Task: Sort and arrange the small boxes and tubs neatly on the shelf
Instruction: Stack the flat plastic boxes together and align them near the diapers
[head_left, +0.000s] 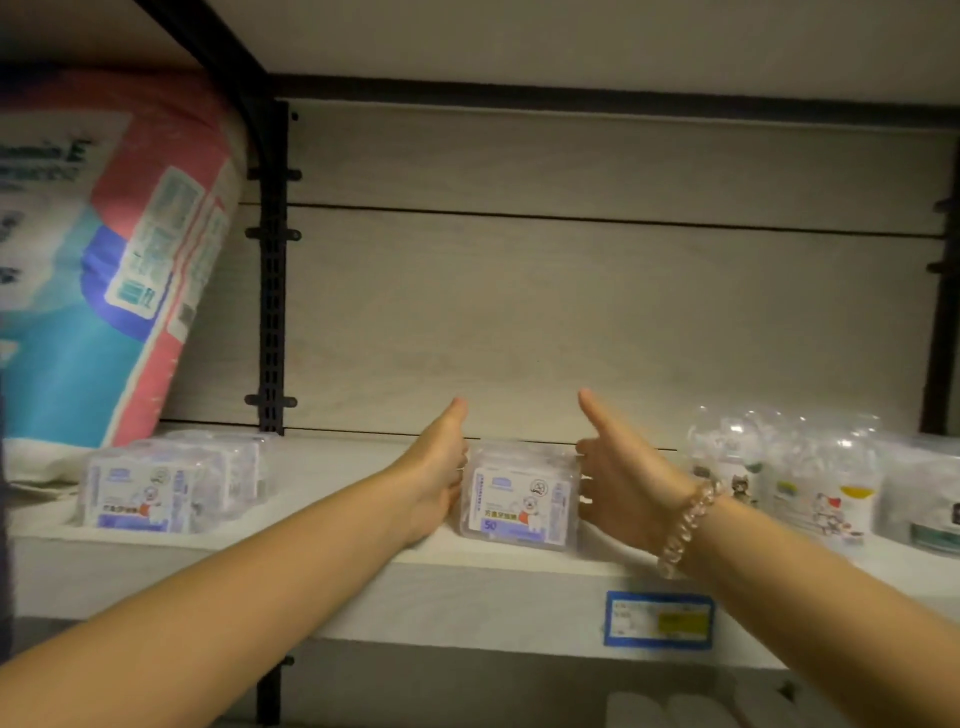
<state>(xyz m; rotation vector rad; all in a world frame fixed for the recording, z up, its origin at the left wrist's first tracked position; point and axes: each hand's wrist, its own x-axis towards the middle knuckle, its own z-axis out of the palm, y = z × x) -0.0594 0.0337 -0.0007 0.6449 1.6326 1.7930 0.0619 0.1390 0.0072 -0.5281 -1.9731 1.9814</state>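
A small clear plastic box with a white and purple label (519, 499) stands on the white shelf (467, 587), near its front edge in the middle. My left hand (436, 467) presses against the box's left side and my right hand (618, 483) against its right side, thumbs raised. Together they clasp it. On the shelf's left sits a group of matching clear boxes (166, 483). Several clear tubs with cartoon labels (789, 473) stand on the right.
A big pink and blue soft pack (104, 249) leans at the left behind a black upright (272, 270). A blue price tag (658, 619) is stuck on the shelf's front edge. A bead bracelet (685, 525) is on my right wrist. Bare shelf lies between the groups.
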